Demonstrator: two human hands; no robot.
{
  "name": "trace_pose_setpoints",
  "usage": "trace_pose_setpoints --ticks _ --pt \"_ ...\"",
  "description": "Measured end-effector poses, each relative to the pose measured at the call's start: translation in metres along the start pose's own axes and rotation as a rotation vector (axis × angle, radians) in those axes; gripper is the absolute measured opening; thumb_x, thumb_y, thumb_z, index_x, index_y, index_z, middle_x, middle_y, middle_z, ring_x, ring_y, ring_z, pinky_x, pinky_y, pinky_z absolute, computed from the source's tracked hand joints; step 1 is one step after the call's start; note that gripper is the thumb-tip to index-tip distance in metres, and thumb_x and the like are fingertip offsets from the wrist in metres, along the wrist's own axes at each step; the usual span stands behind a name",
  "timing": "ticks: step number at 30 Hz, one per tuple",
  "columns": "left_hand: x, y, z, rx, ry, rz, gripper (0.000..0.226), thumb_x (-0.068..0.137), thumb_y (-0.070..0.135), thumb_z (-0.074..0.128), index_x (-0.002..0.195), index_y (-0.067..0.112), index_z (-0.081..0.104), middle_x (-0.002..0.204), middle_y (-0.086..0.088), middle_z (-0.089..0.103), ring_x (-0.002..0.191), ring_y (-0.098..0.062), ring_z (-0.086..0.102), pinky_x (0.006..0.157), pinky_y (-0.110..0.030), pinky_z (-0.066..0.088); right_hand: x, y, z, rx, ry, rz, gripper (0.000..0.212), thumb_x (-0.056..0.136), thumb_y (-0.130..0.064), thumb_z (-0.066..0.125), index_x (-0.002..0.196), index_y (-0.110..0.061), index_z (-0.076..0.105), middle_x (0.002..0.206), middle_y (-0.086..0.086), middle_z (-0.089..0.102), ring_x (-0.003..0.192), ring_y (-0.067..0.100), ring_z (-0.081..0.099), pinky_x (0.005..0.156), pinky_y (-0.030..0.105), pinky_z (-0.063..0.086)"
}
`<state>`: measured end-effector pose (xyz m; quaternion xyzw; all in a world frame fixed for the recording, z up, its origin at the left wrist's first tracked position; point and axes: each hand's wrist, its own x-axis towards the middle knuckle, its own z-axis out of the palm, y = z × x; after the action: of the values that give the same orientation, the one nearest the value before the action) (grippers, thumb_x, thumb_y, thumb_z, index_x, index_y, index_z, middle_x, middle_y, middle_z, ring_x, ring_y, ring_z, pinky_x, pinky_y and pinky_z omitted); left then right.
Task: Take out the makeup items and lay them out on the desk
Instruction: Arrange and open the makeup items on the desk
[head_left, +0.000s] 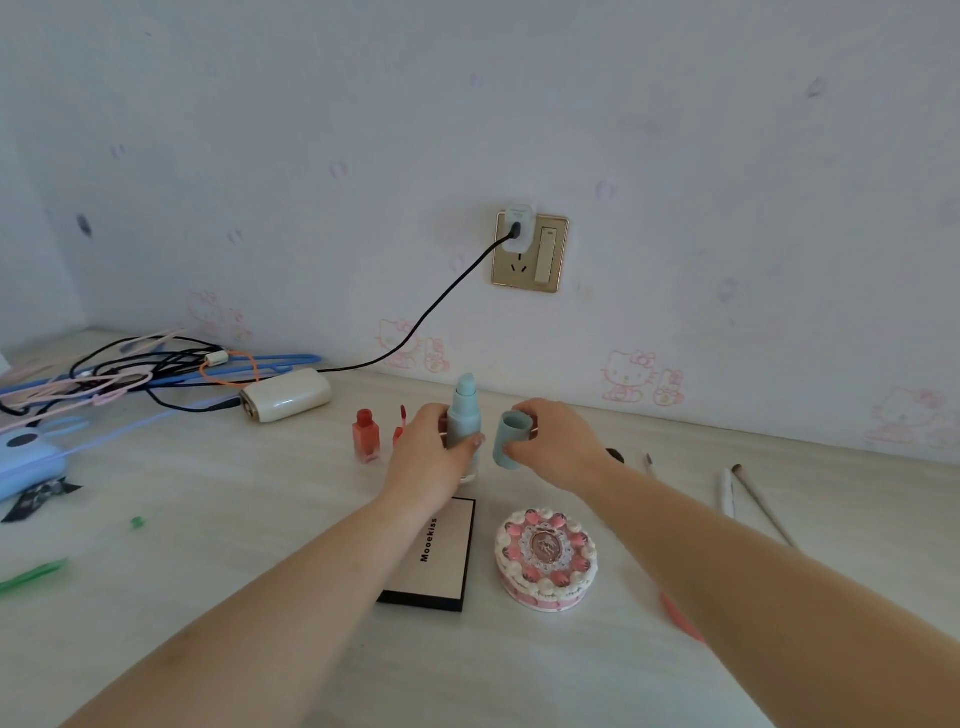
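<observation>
Two hands work just behind the palette (441, 556). Left hand (431, 457) curls its fingers round an upright blue bottle (464, 415); right hand (550, 441) pinches the bottle's cap (510, 439) just beside it. Red lip tint (365, 435) stands left of the bottle, round cake-like compact (545, 558) right of the palette.

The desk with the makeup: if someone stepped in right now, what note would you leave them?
Left hand has its grip on the upright teal bottle, uncapped. Right hand pinches its teal cap beside it.
Laid out on the desk: red bottle, Mooekiss palette, cake-shaped compact, brushes.
Left: recap, set down; the source bag isn't visible.
</observation>
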<state>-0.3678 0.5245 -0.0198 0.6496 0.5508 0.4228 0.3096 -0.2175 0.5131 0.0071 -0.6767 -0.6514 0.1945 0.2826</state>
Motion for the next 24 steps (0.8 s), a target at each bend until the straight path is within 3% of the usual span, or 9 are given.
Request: trace_pose_setpoints --ticks 3,8,18,24 --pt "0.003 0.002 0.002 0.007 0.027 0.003 0.038 0.085 0.025 0.066 0.118 0.012 0.051 0.100 0.006 0.054 0.097 -0.016 0.057 0.082 -0.029 0.043 0.002 0.004 0.007 -0.020 -0.009 0.003 0.044 0.079 -0.016 0.062 0.122 -0.016 0.056 0.115 0.008 0.060 0.089 0.020 0.058 0.063 0.024 0.042" --pt "0.006 0.000 0.004 0.018 0.027 0.010 0.036 0.086 0.023 0.064 0.117 0.012 0.051 0.106 0.002 0.059 0.098 -0.016 0.057 0.082 -0.029 0.043 0.001 0.010 0.017 -0.024 -0.020 0.024 0.065 0.082 -0.017 0.062 0.141 -0.019 0.035 0.131 0.010 0.048 0.110 0.023 0.055 0.085 0.027 0.043" --pt "0.008 0.001 0.007 0.028 0.034 -0.015 0.042 0.086 0.023 0.064 0.123 0.011 0.049 0.120 -0.004 0.060 0.105 -0.019 0.057 0.087 -0.030 0.044 0.000 0.011 0.022 -0.017 -0.020 0.023 0.077 0.082 -0.026 0.066 0.146 -0.022 0.023 0.133 0.010 0.046 0.116 0.024 0.051 0.094 0.032 0.043" --pt "0.000 0.003 0.001 -0.050 -0.019 -0.066 0.090 0.080 0.018 0.072 0.149 0.019 0.013 0.151 -0.006 0.030 0.134 -0.021 0.039 0.109 -0.044 0.035 -0.016 0.018 0.007 0.122 -0.056 0.032 0.093 0.084 -0.039 0.064 0.150 -0.026 0.000 0.149 0.007 0.033 0.132 0.021 0.039 0.105 0.035 0.038"
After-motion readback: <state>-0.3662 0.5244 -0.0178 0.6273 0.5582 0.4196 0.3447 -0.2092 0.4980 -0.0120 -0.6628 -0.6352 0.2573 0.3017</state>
